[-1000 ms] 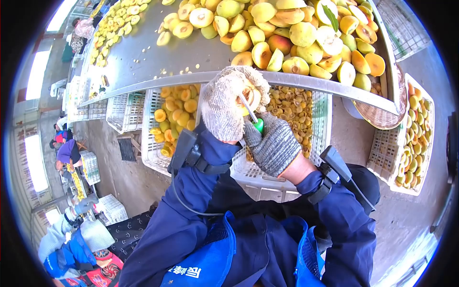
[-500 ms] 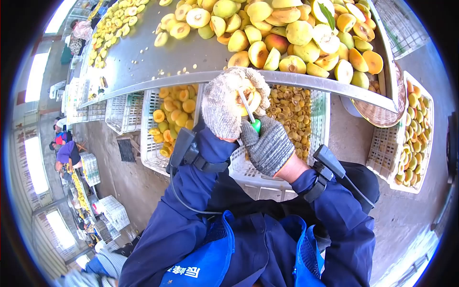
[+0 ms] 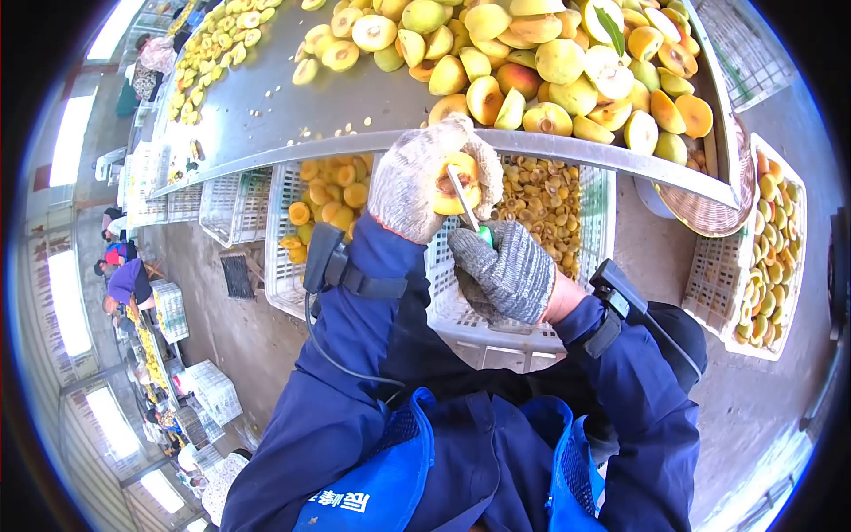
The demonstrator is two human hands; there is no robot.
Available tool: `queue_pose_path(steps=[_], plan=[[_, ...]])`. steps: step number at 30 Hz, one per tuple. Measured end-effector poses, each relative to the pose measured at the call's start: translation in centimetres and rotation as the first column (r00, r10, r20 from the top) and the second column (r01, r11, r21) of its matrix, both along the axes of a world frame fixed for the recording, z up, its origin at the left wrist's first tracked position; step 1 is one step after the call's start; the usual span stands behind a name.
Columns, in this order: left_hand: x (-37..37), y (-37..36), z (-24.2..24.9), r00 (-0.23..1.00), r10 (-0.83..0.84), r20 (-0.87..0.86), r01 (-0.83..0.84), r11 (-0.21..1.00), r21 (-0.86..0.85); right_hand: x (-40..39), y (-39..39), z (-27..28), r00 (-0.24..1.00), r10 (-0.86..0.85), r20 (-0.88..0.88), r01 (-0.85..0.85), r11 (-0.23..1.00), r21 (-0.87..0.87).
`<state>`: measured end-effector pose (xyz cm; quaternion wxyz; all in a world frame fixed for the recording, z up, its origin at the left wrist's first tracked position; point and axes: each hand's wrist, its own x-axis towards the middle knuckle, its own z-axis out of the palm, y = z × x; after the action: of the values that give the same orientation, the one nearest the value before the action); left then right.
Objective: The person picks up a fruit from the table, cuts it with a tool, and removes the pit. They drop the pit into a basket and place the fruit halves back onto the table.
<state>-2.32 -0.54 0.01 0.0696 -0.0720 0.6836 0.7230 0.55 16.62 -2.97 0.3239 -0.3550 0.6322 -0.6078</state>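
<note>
Right now my left hand cups a halved peach while my right hand works a green-handled tool into it.

Both grips are closed: left fingers wrapped round the fruit, right fist tight on the handle, its blade seemingly in the pit hollow, though the glove hides part. Just above, the steel tabletop carries a heap of peaches. Below my hands sit a crate of pits and a crate of halves.
</note>
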Motion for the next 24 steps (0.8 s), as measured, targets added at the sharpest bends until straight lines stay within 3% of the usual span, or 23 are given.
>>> queue_pose_path(steps=[1,2,4,5,6,7,8,10,11,14,16,17,18,19,20,22,23,24], plan=[[-0.2,-0.2,0.0,0.999,-0.046,0.006,0.046,0.997,-0.058,0.3,0.0,-0.8,0.99,-0.082,-0.118,0.074,0.995,-0.072],[-0.4,-0.3,-0.1,0.996,-0.09,0.014,0.091,0.989,-0.114,0.3,-0.2,-1.5,0.99,-0.081,-0.119,0.073,0.995,-0.07],[-0.6,-0.7,-0.3,0.984,-0.174,0.043,0.179,0.958,-0.224,0.4,-0.5,-2.4,0.765,-0.211,-0.608,0.138,0.977,-0.164],[-0.7,-1.0,-0.6,0.984,-0.17,0.046,0.176,0.959,-0.223,0.3,-0.3,-1.7,0.768,-0.207,-0.606,0.135,0.977,-0.163],[-0.8,-1.4,-1.0,0.938,-0.298,-0.178,0.199,0.882,-0.427,0.1,0.1,-0.3,0.977,-0.068,0.204,0.087,0.993,-0.084],[-0.8,-1.5,-1.2,0.819,-0.45,-0.356,0.158,0.774,-0.614,0.2,0.3,0.5,0.477,0.063,0.877,-0.006,0.998,-0.068],[-0.7,-1.5,-0.7,0.821,-0.447,-0.355,0.156,0.775,-0.613,0.3,0.2,0.6,0.475,0.063,0.878,-0.009,0.998,-0.067],[-0.7,-1.2,0.7,0.951,-0.305,0.041,0.303,0.904,-0.303,0.5,0.0,0.9,0.546,0.075,0.835,0.064,0.989,-0.13],[-0.7,-1.4,0.5,0.952,-0.304,0.04,0.301,0.904,-0.304,0.6,-0.1,1.1,0.489,0.051,0.871,0.05,0.995,-0.087],[-0.7,-1.1,-0.1,0.945,-0.317,0.083,0.327,0.906,-0.268,1.0,-0.9,0.8,0.524,-0.016,0.852,0.092,0.995,-0.038],[-0.4,-0.2,0.4,0.976,-0.209,0.063,0.211,0.977,-0.017,0.7,-0.4,0.6,0.474,0.019,0.88,0.066,0.996,-0.057],[-0.3,-0.3,0.1,0.976,-0.208,0.065,0.21,0.978,-0.016,0.6,-0.2,0.5,0.514,0.059,0.856,0.057,0.993,-0.103],[-0.3,-0.5,-0.4,0.976,-0.183,-0.121,0.151,0.96,-0.236,0.5,0.1,0.4,0.55,0.1,0.829,0.045,0.988,-0.149],[-0.5,-0.8,-1.0,0.931,-0.196,-0.309,0.046,0.901,-0.432,0.6,0.4,0.3,0.414,0.175,0.893,0.064,0.973,-0.22],[-0.7,-1.0,-1.5,0.843,-0.244,-0.478,-0.098,0.806,-0.584,0.3,0.4,0.5,0.418,0.175,0.891,0.065,0.973,-0.221],[-0.8,-1.2,-2.2,0.584,-0.421,-0.694,-0.446,0.548,-0.708,0.1,0.5,1.1,0.559,0.101,0.823,0.065,0.984,-0.164],[-0.9,-1.1,-1.4,0.583,-0.421,-0.695,-0.447,0.547,-0.707,0.3,0.4,0.7,0.543,0.132,0.83,0.082,0.975,-0.209],[-0.9,-0.9,-0.1,0.876,-0.268,-0.401,-0.038,0.79,-0.611,0.2,0.4,1.0,0.544,0.133,0.829,0.082,0.974,-0.21]])
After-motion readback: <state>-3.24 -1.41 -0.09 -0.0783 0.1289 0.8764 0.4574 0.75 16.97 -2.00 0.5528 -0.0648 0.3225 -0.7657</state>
